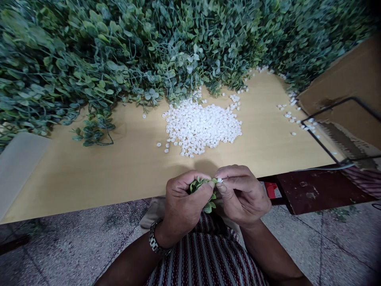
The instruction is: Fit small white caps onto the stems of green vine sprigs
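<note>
Just off the table's front edge, my left hand (187,202) is closed round an artificial leaf sprig (210,205), whose green leaves stick out between thumb and fingers. My right hand (245,194) pinches a small white plastic piece (219,180) between thumb and fingertips, right against the tip of the sprig. Whether the two parts are joined cannot be seen. Beyond the hands lies a heap of small white plastic pieces (202,127) on the tabletop.
A thick mass of artificial greenery (166,43) covers the back of the wooden table (119,171). One loose sprig (95,129) lies at left, near a pale flat panel (25,163). At right stand a black wire frame (320,141) and cardboard (342,79), with scattered white pieces beside them.
</note>
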`<move>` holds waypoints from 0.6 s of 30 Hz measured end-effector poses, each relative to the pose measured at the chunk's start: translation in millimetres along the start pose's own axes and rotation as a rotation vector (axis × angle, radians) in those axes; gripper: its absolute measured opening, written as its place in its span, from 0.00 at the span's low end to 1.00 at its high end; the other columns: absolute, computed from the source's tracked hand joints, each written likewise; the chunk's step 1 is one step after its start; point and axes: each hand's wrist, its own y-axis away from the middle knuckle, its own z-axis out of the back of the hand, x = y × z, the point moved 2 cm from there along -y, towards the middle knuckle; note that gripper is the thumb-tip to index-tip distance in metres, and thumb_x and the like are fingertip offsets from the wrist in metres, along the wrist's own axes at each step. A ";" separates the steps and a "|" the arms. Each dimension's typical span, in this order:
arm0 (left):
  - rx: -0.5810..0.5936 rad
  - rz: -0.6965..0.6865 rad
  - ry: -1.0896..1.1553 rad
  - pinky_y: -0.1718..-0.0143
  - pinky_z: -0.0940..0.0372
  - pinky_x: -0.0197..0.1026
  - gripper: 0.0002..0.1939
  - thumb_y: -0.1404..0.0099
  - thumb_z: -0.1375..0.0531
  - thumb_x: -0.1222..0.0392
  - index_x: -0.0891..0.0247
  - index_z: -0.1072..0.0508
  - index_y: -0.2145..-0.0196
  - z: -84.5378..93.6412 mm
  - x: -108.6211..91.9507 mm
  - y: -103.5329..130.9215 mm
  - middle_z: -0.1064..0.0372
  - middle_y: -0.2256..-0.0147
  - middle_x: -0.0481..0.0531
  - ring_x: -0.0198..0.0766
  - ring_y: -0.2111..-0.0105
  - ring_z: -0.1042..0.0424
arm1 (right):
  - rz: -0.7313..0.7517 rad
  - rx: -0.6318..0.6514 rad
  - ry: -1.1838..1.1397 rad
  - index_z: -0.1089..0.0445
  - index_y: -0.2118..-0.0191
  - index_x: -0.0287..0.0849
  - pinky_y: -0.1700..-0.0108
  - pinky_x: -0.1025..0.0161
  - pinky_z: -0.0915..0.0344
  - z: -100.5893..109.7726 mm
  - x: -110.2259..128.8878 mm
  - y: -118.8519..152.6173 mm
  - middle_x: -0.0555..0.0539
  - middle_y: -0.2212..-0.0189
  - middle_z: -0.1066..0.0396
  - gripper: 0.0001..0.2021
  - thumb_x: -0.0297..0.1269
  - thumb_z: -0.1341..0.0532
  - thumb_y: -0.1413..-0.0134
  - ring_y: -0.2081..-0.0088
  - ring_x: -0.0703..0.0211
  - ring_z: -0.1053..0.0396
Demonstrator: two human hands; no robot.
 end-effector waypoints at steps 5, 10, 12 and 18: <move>0.016 0.007 0.012 0.85 0.47 0.28 0.05 0.47 0.39 0.66 0.67 0.28 0.79 -0.7 0.7 0.0 0.42 0.85 0.42 0.24 0.85 0.47 | 0.033 -0.031 0.024 0.31 0.60 0.42 0.70 0.59 0.29 -3.7 -0.5 2.5 0.46 0.68 0.27 0.13 0.21 0.39 0.52 0.67 0.57 0.28; -0.011 0.002 0.017 0.83 0.46 0.29 0.05 0.46 0.40 0.65 0.66 0.28 0.79 0.1 3.0 0.6 0.41 0.84 0.43 0.25 0.84 0.46 | 0.036 -0.009 0.067 0.32 0.59 0.45 0.69 0.57 0.29 -4.5 -2.2 4.6 0.47 0.68 0.27 0.15 0.22 0.39 0.51 0.67 0.57 0.29; -0.002 -0.013 0.014 0.83 0.46 0.29 0.05 0.46 0.39 0.65 0.66 0.28 0.78 0.4 4.1 0.5 0.41 0.83 0.43 0.25 0.83 0.45 | 0.050 0.002 0.079 0.32 0.59 0.46 0.69 0.57 0.29 -4.1 -2.5 5.1 0.47 0.68 0.27 0.15 0.22 0.38 0.52 0.68 0.58 0.29; 0.009 -0.042 0.055 0.82 0.41 0.29 0.04 0.44 0.39 0.66 0.65 0.27 0.76 2.1 8.1 1.3 0.36 0.82 0.44 0.26 0.83 0.40 | 0.069 0.025 0.105 0.32 0.60 0.46 0.69 0.56 0.28 -4.3 -3.1 6.8 0.47 0.69 0.28 0.14 0.22 0.38 0.52 0.68 0.57 0.29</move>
